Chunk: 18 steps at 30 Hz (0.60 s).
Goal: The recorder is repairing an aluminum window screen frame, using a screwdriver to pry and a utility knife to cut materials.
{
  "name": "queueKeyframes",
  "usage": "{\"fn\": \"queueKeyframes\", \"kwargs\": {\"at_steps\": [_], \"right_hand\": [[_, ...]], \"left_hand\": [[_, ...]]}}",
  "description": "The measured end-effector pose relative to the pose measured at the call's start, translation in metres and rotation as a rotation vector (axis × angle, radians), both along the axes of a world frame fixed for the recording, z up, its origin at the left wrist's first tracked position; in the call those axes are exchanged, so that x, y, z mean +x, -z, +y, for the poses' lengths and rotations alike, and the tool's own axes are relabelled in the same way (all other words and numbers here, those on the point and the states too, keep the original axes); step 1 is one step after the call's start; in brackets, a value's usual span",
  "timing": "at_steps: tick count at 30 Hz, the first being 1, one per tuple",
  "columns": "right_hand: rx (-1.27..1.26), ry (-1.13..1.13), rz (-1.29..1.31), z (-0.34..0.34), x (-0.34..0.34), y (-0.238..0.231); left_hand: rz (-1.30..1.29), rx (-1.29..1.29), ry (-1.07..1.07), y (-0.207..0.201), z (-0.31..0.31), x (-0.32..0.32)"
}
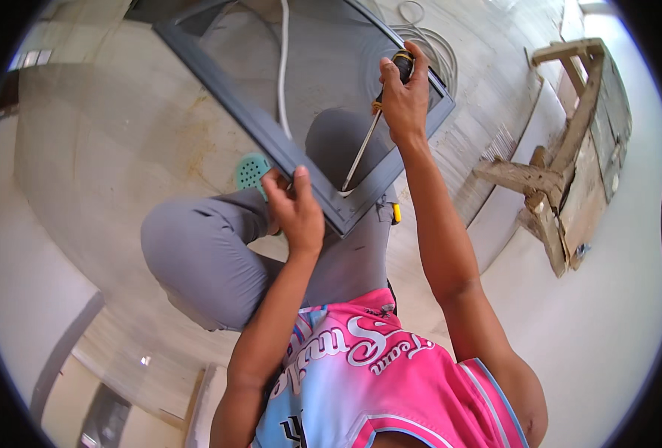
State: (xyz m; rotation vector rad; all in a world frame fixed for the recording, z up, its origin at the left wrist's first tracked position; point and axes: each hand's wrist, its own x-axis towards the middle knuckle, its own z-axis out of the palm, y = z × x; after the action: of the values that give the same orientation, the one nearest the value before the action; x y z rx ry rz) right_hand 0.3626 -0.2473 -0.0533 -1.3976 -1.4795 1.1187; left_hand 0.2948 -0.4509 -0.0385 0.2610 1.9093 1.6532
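A dark grey screen frame (pixel 252 123) with grey mesh (pixel 334 56) stretches away from me, its near corner resting over my lap. My left hand (pixel 299 215) is closed around the frame's left side, close to that corner. In my right hand (pixel 408 101) is a screwdriver (pixel 363 153), its black and yellow handle inside my curled fingers. The shaft slants down and left, and the tip sits at the inner near corner of the frame. A white cord or strip (pixel 283 71) runs lengthwise across the mesh; its lower end lies near the frame's left side.
Coiled pale cable or hose (pixel 443 56) lies on the floor beyond the frame's right side. A rough wooden bench or trestle (pixel 562 172) stands at the right by the white wall. One green clog (pixel 252 172) shows beside the frame. A yellow-tipped item (pixel 396 214) is at my thigh.
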Motion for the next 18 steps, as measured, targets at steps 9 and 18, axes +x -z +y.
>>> {"fn": "queueKeyframes", "kwargs": {"at_steps": [9,18], "right_hand": [[-0.166,0.019,-0.066,-0.004,-0.009,0.019],[-0.095,-0.024,-0.204,-0.005,-0.012,0.030]], "left_hand": [[-0.076,-0.001,-0.121,0.007,0.003,0.003],[-0.128,-0.138,-0.188,0.008,0.004,-0.002]]}}
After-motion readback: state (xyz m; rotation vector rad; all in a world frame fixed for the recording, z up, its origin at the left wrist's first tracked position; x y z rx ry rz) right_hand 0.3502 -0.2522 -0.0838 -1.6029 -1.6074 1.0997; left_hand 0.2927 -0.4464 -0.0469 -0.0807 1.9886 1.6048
